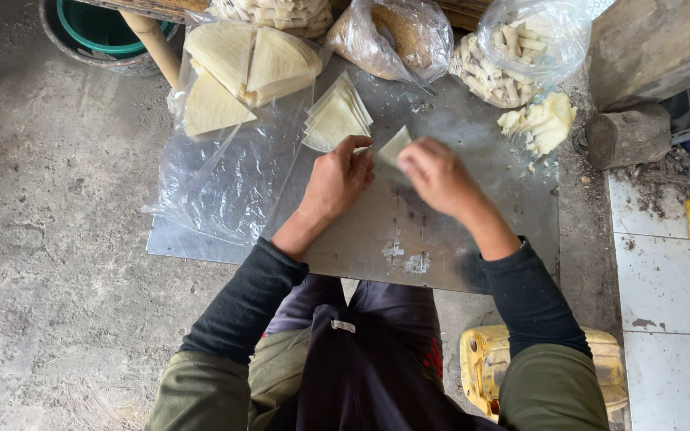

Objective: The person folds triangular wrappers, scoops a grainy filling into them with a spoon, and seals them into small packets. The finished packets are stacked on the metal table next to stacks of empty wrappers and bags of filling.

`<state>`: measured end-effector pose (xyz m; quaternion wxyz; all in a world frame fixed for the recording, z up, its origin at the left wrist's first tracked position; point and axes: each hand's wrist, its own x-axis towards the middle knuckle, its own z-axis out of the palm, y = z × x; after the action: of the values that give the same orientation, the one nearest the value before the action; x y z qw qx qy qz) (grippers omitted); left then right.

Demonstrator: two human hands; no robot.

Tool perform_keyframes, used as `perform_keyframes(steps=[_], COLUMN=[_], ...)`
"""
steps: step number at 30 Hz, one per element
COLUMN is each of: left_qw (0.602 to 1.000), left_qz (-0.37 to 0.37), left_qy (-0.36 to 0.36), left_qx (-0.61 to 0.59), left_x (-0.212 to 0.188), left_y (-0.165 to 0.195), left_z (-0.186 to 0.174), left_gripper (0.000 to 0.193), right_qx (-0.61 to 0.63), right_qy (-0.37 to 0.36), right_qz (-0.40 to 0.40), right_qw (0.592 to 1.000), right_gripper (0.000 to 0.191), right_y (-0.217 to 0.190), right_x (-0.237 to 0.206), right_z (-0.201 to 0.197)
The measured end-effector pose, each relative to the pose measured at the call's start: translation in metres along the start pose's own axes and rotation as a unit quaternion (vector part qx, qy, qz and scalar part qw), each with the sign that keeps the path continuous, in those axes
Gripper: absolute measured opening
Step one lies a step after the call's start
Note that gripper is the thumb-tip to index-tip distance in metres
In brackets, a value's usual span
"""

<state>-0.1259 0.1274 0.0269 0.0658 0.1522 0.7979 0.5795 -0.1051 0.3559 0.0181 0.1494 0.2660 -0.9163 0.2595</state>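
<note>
I see the pale wrapper (394,147) pinched between both hands, just right of the wrapper stack (335,116). My left hand (337,180) clamps its near-left edge, my right hand (434,172) its right; its point tilts away from me.

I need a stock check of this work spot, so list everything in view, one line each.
Wrapper piece: one, pale cream, between both hands.
Wrapper stack: one, cream, on the sheet beside the left hand.
Triangular wrappers: several, cream, on clear plastic, upper left.
Metal sheet: one, grey, on the floor.
Rolled pieces: many, pale, in a clear bag, upper right.
Loose scraps: one pile, cream, right edge.
Crumb bag: one, brownish, top.
Basin: one, green, top left.
Left hand: pinching the piece.
Right hand: pinching the piece.
</note>
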Motion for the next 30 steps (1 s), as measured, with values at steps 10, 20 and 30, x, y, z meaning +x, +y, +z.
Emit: perform_keyframes(steps=[10,20,30], left_qw=[0.993,0.991,0.988], left_qz=[0.052,0.028,0.075], left_qy=[0.0,-0.014,-0.025], left_qx=[0.103,0.129,0.131], left_x=[0.0,-0.007,-0.009], left_y=[-0.011,-0.002,-0.005], left_z=[-0.009,-0.016,-0.014], left_gripper=[0.025,0.019,0.021], right_qx=[0.08,0.174,0.338], right_qy=[0.132,0.22,0.328], right_qz=[0.055,0.254,0.193], right_qw=[0.986,0.926,0.861], right_gripper=[0.004,0.041,0.054], right_y=[0.011,0.072,0.076], right_x=[0.0,0.061,0.08], right_z=[-0.017,0.001,0.035])
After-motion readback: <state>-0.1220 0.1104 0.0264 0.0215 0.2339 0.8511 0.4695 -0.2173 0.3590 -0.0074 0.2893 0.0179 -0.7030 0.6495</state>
